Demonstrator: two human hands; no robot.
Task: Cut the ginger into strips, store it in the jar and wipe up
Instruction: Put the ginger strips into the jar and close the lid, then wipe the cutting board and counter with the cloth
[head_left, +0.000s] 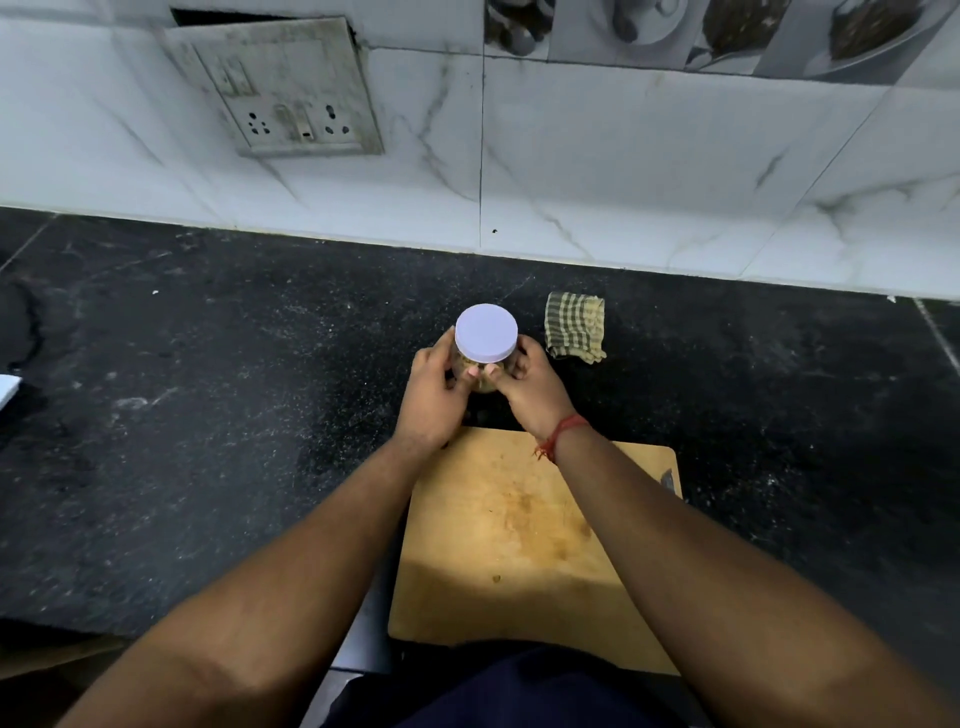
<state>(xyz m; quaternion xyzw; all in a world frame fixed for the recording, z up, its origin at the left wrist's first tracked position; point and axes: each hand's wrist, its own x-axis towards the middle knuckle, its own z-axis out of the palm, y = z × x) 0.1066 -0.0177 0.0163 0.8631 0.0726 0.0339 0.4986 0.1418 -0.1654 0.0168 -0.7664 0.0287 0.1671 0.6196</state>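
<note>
At 12 o'clock of the cutting board (519, 530), on the black table (208, 415), the capped jar (485, 340) stands gripped by the left hand (434, 395) and right hand (530, 387) around its smooth, light, probably slippery wall, the cloth (575, 326) at 3 o'clock.

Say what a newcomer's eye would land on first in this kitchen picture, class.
First, the jar with its pale lid, gripped by the left hand and right hand on the dark counter mid-frame. Next, the stained wooden board nearer the person. A checked cloth lies right of the jar, by the wall.
</note>
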